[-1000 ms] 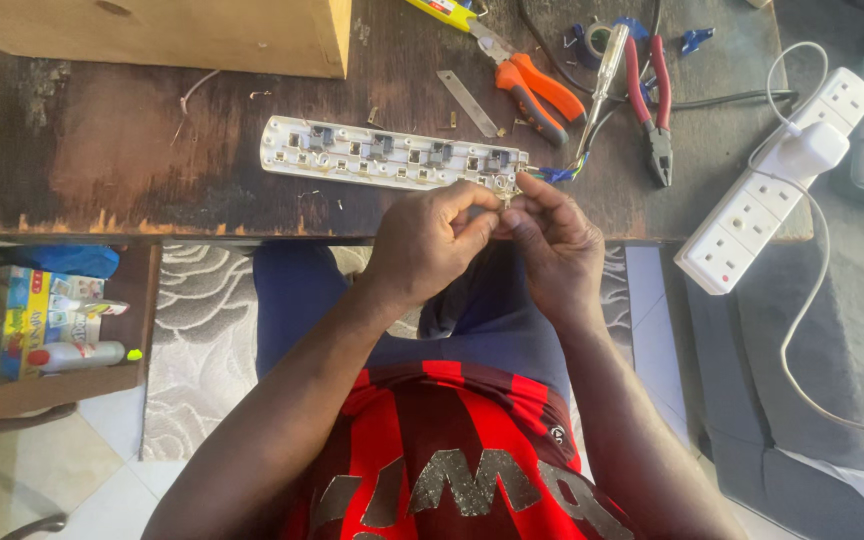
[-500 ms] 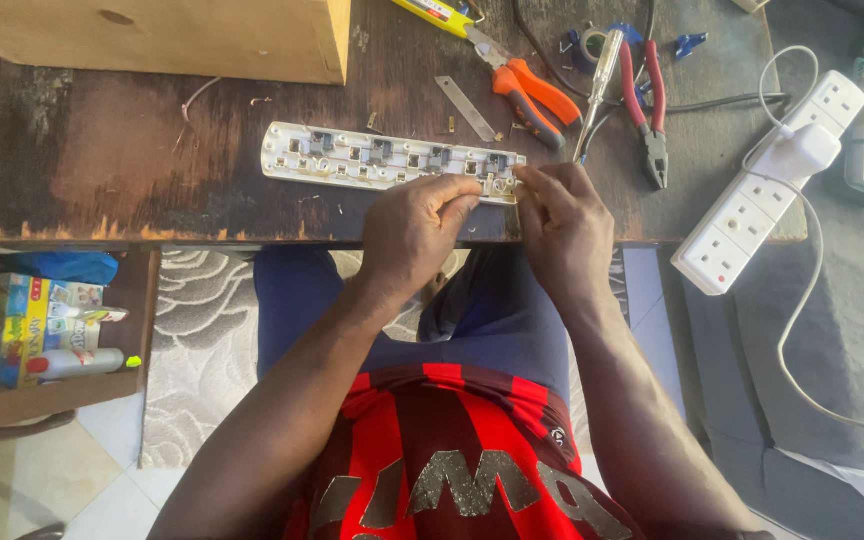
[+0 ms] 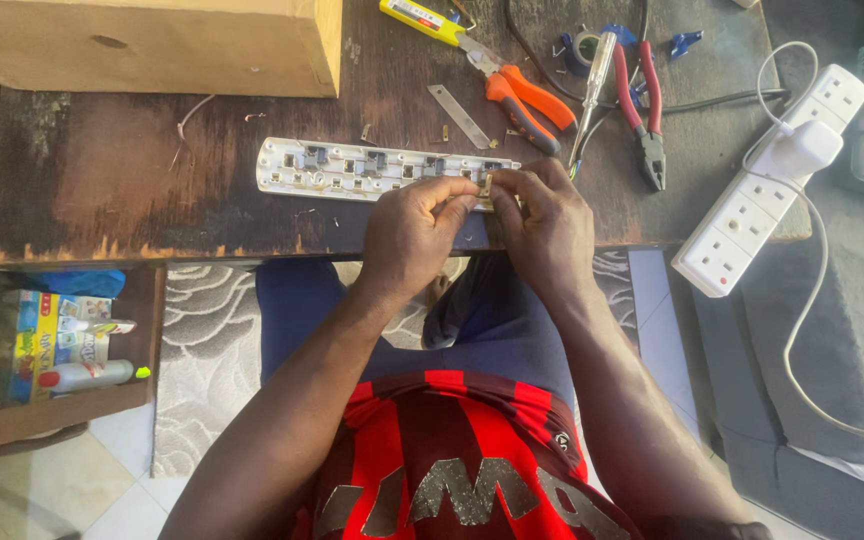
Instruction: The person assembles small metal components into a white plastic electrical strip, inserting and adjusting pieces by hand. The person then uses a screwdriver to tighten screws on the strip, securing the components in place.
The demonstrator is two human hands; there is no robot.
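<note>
At the table edge, left hand (image 3: 414,232) and right hand (image 3: 544,222) pinch a small brass piece (image 3: 485,187) over the opened power strip (image 3: 372,170), which lies lengthwise left-to-right.

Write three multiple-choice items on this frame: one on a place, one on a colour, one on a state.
1. Where does the intact white power strip lie?
A. hanging past the table's right edge
B. on the wooden box
C. on the person's lap

2. What colour are the handles of the pliers beside the screwdriver?
A. green
B. red
C. black

3. In what state is the long strip at the hands?
A. closed
B. opened, with its metal contacts showing
C. wrapped in tape

Answers: 1 A, it juts over the edge of the table. 2 B, both handles are red. 3 B, its contacts lie bare while the left hand and right hand pinch its right end.
</note>
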